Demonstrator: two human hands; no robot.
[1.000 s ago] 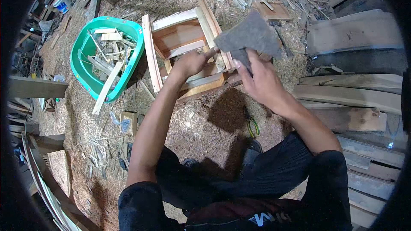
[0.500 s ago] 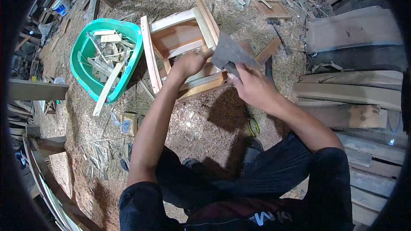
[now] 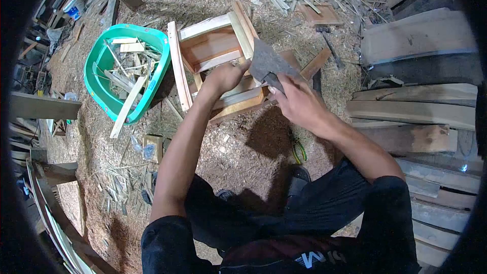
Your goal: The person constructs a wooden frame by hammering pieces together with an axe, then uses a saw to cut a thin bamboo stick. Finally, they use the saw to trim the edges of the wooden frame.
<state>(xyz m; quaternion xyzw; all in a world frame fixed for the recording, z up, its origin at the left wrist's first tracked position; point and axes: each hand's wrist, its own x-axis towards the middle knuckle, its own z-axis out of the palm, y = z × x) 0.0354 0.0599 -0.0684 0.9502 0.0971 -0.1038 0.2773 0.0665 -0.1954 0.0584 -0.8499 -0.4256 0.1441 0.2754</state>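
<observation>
At 12 o'clock on the sawdust floor: my left hand [image 3: 223, 77] grips the wooden stool frame [image 3: 210, 45]. My right hand [image 3: 298, 102] pinches a grey sandpaper sheet [image 3: 268, 61] against the frame's right rail. A green basin [image 3: 133, 27] of offcuts sits at 10 o'clock.

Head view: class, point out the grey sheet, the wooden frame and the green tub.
grey sheet [image 3: 265, 61], head view, middle of its face.
wooden frame [image 3: 178, 66], head view, its left rail.
green tub [image 3: 137, 27], head view, far rim.
</observation>
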